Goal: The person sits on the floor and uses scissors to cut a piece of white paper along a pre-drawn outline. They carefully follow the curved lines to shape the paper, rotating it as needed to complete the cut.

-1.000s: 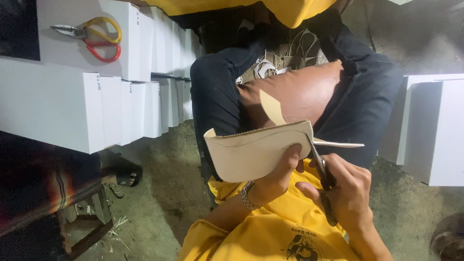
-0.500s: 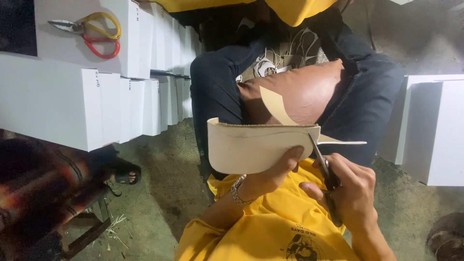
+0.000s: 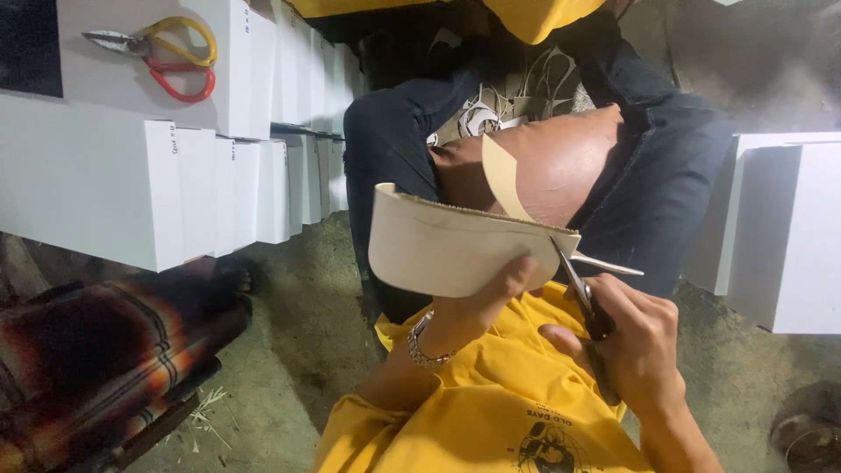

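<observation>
- While the left hand [image 3: 491, 293] grips the cream sheet [image 3: 447, 250] from below, thumb pressed on its face, the sheet is held in the air over the lap, curved like a wide band, with a rough top edge.
- The right hand [image 3: 635, 346] is clenched around the handles of the scissors [image 3: 578, 289], whose blades meet the sheet at its right end; a thin strip [image 3: 609, 263] juts out to the right of the blades.
- Just behind the sheet, a brown leather piece [image 3: 561, 162] lies across the knees, with a cream offcut [image 3: 499, 180] curling up on it.
- Pale curled trimmings [image 3: 495, 109] sit between the legs, beyond the leather.
- To the left, white boxes [image 3: 175, 175] stand in rows; a pair of yellow and red scissors [image 3: 166, 52] lies on top of one, well apart from the hands. More white boxes [image 3: 780, 228] stand to the right.
- A striped cloth [image 3: 96, 350] lies at the lower left, on the floor [image 3: 298, 350].
- Likely risks: the sheet is unsupported and bends, so the blades could wander off the edge line and leave a ragged cut; the left thumb lies near the blades, and a slip could nick it; the thin strip could tear off unevenly if pulled.
</observation>
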